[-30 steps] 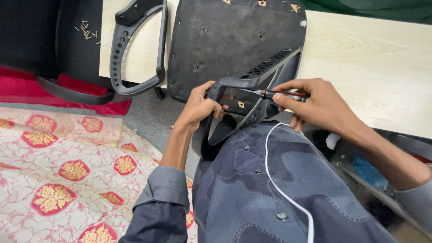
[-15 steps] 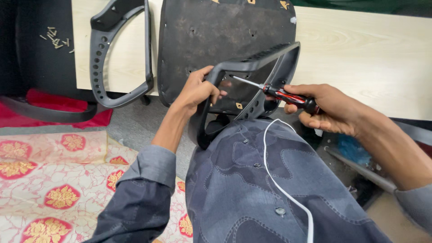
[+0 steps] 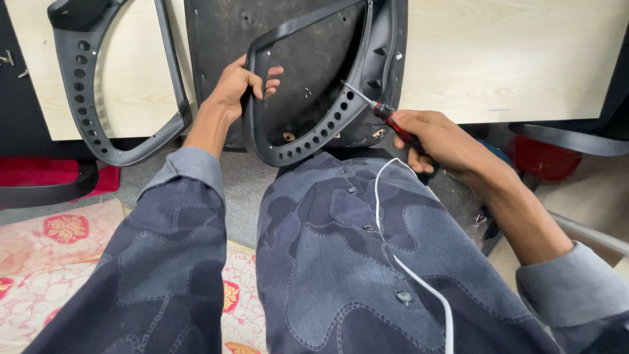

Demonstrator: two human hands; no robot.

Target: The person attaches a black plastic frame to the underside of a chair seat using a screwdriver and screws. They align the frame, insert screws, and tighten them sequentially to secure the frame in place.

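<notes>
Shift: the black perforated plastic chair armrest had risen from the lap, upright.
Right hand: clenched a red-handled screwdriver, shaft running up-left, tip seemingly at the armrest's holes.
Left hand: grasped the armrest's left edge, farther off.

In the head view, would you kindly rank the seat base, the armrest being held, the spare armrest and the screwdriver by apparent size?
1. Seat base, partly hidden.
2. Held armrest and spare armrest: they look alike, so unranked.
3. Screwdriver, in the right hand; the left hand grips the held armrest.
</notes>
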